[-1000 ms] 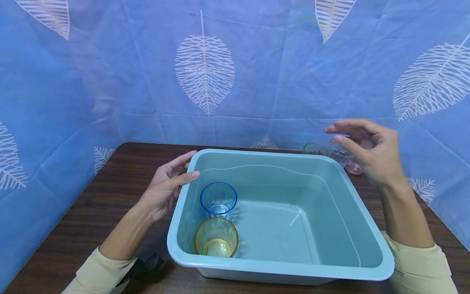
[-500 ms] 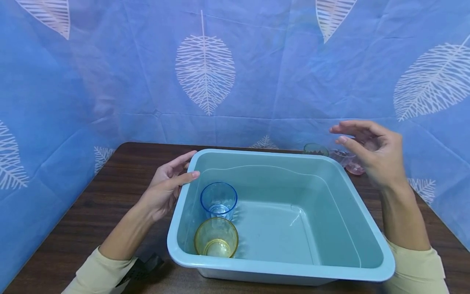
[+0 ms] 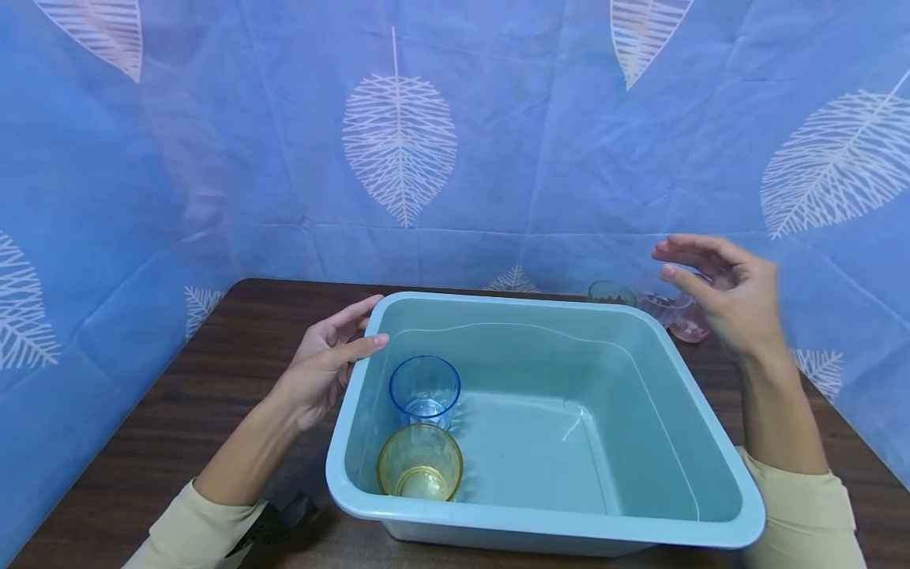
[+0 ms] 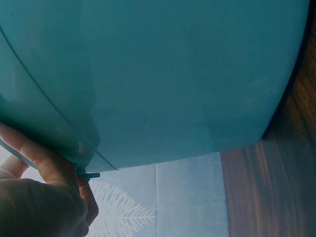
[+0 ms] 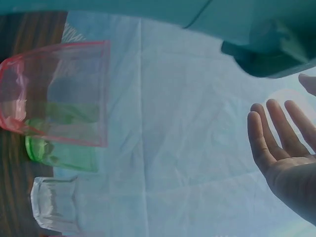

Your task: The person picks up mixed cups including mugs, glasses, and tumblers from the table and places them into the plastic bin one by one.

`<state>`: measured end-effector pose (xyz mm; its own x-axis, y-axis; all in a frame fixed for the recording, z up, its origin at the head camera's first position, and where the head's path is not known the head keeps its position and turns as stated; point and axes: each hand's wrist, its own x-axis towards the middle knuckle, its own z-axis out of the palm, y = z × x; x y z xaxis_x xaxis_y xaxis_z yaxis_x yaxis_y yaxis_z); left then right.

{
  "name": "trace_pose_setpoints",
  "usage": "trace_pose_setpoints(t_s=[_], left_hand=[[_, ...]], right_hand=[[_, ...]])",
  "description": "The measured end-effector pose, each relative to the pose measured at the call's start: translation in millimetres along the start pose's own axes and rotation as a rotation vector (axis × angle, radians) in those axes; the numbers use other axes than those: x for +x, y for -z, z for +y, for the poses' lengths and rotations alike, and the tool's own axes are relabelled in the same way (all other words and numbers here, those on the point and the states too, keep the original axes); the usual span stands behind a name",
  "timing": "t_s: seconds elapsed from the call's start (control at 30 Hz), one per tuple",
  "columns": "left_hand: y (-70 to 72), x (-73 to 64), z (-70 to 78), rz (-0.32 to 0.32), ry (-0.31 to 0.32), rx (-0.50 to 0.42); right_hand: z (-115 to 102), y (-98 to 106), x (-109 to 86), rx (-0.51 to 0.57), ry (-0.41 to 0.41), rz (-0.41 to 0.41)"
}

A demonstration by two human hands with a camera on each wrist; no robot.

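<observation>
My left hand (image 3: 320, 367) holds the left rim of a light blue-green plastic basin (image 3: 540, 518), thumb over the edge and fingers outside. In the left wrist view, fingers (image 4: 47, 160) wrap the rim beside the basin's outer wall (image 4: 187, 89). Inside the basin, along its left side, stand a blue-rimmed glass (image 3: 424, 387) and a yellow glass (image 3: 419, 462). My right hand (image 3: 739, 296) is raised past the far right corner, fingers loosely bent and holding nothing. Close below it are a green glass (image 3: 611, 292), a clear glass (image 5: 57, 205) and a pink glass (image 5: 74, 94).
A dark wooden table (image 3: 178, 427) carries the basin and glasses. Blue cloth (image 3: 498, 158) with white leaf prints hangs behind and at both sides. A black object (image 3: 284, 518) shows at the left sleeve. The basin walls partly hide the glasses behind its far right corner.
My right hand has drifted slightly right, away from the basin. The left hand keeps its hold on the rim, and both glasses inside stay put. The head view has tilted up slightly.
</observation>
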<state>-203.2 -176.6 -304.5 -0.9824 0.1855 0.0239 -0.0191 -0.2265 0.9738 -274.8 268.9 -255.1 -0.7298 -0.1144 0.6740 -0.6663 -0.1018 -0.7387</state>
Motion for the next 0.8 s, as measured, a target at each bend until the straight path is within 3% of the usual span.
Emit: trace_pose_setpoints(t_s=[0.27,0.5,0.8], left_hand=[[0.9,0.0,-1.2,0.000,-0.002,0.007],[0.8,0.9,0.3,0.000,-0.005,0.013],[0.4,1.5,-0.5,0.008,0.000,0.013]], right_hand=[[18,9,0.5,-0.130,-0.075,0.010],[38,19,2.4,-0.461,-0.199,-0.008],[54,19,6.3,-0.645,-0.348,-0.063]])
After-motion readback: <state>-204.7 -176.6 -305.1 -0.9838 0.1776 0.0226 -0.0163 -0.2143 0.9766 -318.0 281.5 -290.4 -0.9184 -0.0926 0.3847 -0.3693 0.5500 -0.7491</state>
